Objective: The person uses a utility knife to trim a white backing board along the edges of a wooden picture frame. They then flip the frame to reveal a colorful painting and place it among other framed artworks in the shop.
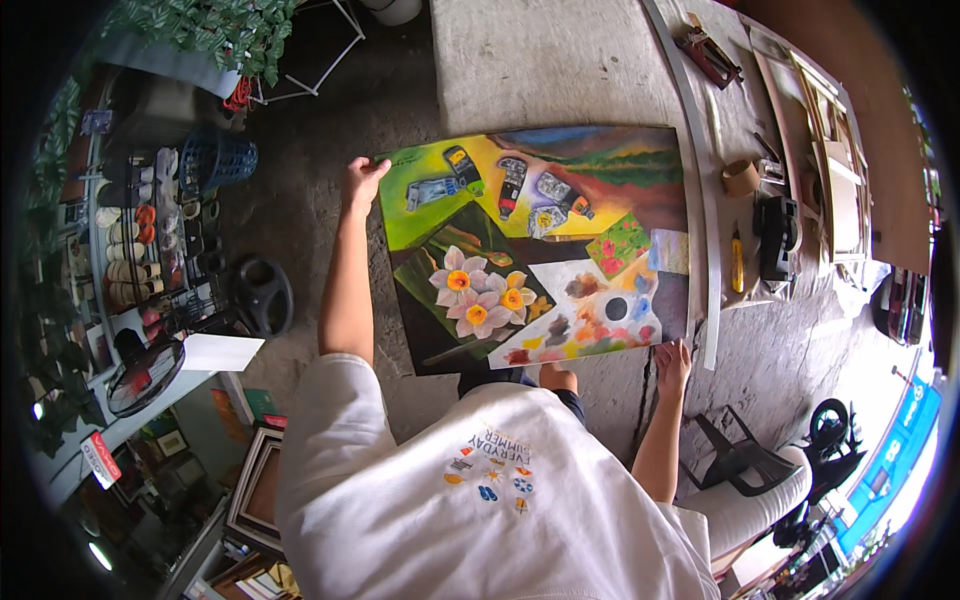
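Note:
A colourful unframed painting (pixel 575 262) is stretched out in front of me, held by both hands at opposite corners. It shows white flowers, paint tubes and a paint-smeared palette. My left hand (pixel 366 182) is closed on the upper left corner, with the thumb over the edge. At the lower right corner, my right hand (pixel 673 364) grips the border, its fingers partly hidden. The far part of the painting overlaps the pale worktable (pixel 545 65); whether it rests there I cannot tell.
A long metal straightedge (pixel 712 230) lies right of the painting. Beyond it are a brown tape roll (pixel 740 178), a yellow utility knife (pixel 737 262), a black tape dispenser (pixel 776 238) and wooden frames (pixel 838 165). A fan (pixel 146 378) and a blue basket (pixel 218 158) stand left.

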Motion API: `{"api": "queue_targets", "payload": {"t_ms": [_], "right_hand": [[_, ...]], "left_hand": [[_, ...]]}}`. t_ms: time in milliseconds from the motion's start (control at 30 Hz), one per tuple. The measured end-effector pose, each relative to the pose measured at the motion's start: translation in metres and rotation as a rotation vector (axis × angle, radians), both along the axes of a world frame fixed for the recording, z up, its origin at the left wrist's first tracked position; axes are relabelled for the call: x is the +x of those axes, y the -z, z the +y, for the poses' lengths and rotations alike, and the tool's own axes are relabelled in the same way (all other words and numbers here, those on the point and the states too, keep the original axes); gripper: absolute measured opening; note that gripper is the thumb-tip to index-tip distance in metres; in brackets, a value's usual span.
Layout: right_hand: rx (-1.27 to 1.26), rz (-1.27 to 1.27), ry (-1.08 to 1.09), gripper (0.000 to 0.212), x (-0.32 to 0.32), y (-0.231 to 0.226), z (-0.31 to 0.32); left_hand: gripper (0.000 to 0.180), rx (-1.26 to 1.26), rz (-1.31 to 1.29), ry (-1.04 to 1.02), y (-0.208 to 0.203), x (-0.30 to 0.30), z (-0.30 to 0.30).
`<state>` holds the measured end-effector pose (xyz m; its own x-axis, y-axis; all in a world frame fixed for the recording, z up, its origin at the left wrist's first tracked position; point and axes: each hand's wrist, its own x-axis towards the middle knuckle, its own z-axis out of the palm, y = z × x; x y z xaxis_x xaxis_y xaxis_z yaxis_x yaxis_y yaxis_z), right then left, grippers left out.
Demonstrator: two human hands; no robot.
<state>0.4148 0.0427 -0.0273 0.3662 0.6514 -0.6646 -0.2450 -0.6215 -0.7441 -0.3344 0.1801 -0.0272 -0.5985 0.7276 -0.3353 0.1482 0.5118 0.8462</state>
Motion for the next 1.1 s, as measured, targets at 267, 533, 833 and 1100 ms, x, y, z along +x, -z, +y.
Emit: {"api": "queue_targets", "payload": {"t_ms": [267,533,833,1100], "right_hand": [[0.013,-0.053,0.097,0.012,-0.025,0.009,0.014],[0.104,0.369,0.208,0.013,-0.015,0.027,0.011],[0.158,0.302,0.200,0.015,-0.009,0.042,0.000],[0.137,0.289,0.184,0.015,-0.012,0.035,0.003]], "left_hand": [[0.030,0.200,0.178,-0.158,-0.018,0.024,-0.008],[0.021,-0.041,-0.359,-0.124,0.002,-0.006,-0.015],[0.020,0.234,-0.150,-0.151,0.012,0.011,-0.020],[0.019,0.231,-0.312,-0.260,0.019,-0.004,-0.011]]}}
